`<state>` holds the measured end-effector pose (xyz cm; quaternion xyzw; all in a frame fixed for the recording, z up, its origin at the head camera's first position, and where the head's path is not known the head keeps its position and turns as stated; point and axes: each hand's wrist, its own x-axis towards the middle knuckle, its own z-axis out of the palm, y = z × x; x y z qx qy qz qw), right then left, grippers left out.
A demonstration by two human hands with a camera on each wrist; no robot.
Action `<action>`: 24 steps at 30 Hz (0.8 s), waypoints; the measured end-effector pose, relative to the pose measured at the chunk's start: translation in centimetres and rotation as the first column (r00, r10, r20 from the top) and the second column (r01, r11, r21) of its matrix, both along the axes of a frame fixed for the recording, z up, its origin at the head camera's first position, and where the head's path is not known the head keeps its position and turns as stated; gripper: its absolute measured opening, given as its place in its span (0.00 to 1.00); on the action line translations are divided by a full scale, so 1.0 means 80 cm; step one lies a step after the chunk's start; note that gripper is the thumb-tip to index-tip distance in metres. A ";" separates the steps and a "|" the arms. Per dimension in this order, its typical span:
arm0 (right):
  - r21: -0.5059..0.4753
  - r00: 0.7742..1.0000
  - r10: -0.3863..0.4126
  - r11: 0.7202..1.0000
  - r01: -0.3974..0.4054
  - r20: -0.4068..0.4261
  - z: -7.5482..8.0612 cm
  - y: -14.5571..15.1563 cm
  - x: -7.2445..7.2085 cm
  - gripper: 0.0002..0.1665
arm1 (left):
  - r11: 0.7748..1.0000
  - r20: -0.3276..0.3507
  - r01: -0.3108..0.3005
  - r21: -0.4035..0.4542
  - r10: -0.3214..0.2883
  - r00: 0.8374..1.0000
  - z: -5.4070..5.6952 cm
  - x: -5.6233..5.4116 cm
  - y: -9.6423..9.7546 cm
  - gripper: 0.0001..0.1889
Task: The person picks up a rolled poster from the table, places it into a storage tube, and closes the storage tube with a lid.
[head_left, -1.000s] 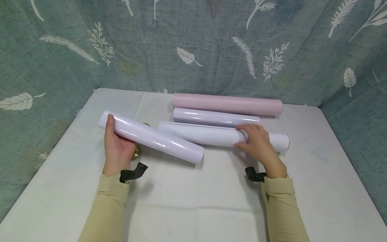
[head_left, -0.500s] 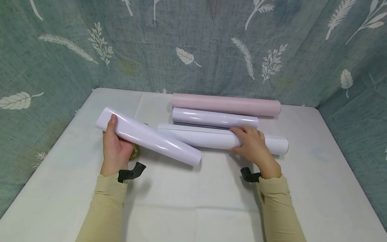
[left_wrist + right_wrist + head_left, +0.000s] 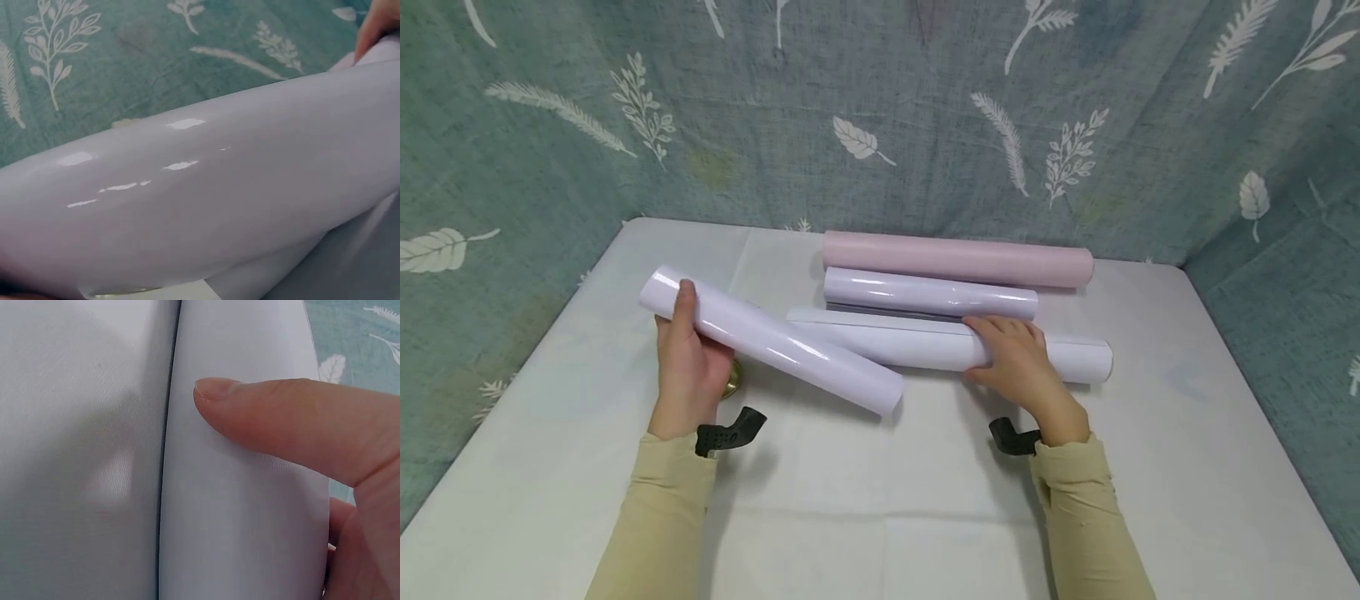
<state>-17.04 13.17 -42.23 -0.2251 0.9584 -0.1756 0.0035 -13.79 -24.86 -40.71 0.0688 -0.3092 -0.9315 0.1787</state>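
Note:
My left hand [image 3: 691, 375] grips a glossy white roll of paper or film [image 3: 775, 342] near its left end, thumb over the top. This roll slants down to the right, and its middle overlaps the left end of a matte white roll [image 3: 917, 343] in the head view. Across the matte roll, right of its middle, my right hand [image 3: 1021, 362] holds it with the fingers over the far side. The right wrist view shows the thumb [image 3: 262, 412] flat on the matte roll's surface. In the left wrist view the glossy roll [image 3: 200, 181] fills most of the picture.
Behind the matte roll lies a shorter glossy white roll [image 3: 925, 292], and behind that a longer pink roll [image 3: 958, 260]. A brass-coloured round object [image 3: 733, 379] is mostly hidden beside my left hand. Leaf-patterned cloth [image 3: 880, 125] hangs along the white table's [image 3: 880, 475] back and sides.
The matte roll has shifted slightly toward me, widening the gap to the shorter glossy roll. My right hand has moved a little left. My left hand still holds its roll, slightly re-angled.

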 end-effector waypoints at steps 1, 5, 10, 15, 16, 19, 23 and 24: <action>0.003 1.000 0.000 1.000 0.000 0.002 0.000 0.000 0.001 0.44 | 1.000 -0.011 0.016 0.001 -0.016 1.000 -0.001 0.000 0.000 0.29; 0.007 1.000 -0.003 1.000 0.003 0.012 0.000 0.001 0.002 0.44 | 0.996 -0.038 0.091 0.010 -0.091 0.995 -0.005 0.002 -0.001 0.30; 0.023 1.000 -0.025 0.999 0.026 -0.006 0.000 -0.003 0.002 0.45 | 0.992 -0.030 0.128 0.012 -0.127 0.991 -0.005 0.001 -0.006 0.26; 0.054 0.995 -0.088 0.994 0.090 -0.049 -0.003 -0.010 0.005 0.46 | 0.990 -0.011 0.135 0.039 -0.135 0.991 -0.005 0.001 -0.008 0.24; 0.055 0.994 -0.097 0.994 0.100 -0.055 -0.003 -0.011 0.006 0.46 | 0.988 -0.015 0.146 0.042 -0.146 0.989 -0.005 0.001 -0.009 0.24; 0.062 0.992 -0.105 0.992 0.109 -0.065 -0.004 -0.012 0.006 0.45 | 0.987 -0.008 0.159 0.014 -0.159 0.987 -0.006 0.002 -0.010 0.25; 0.079 0.993 -0.108 0.990 0.113 -0.056 -0.002 -0.009 0.005 0.45 | 0.989 0.020 0.147 -0.001 -0.147 0.989 -0.004 0.002 -0.011 0.25; 0.079 0.993 -0.111 0.990 0.115 -0.051 -0.001 -0.009 0.005 0.45 | 0.990 0.023 0.143 -0.007 -0.143 0.989 -0.003 0.002 -0.012 0.25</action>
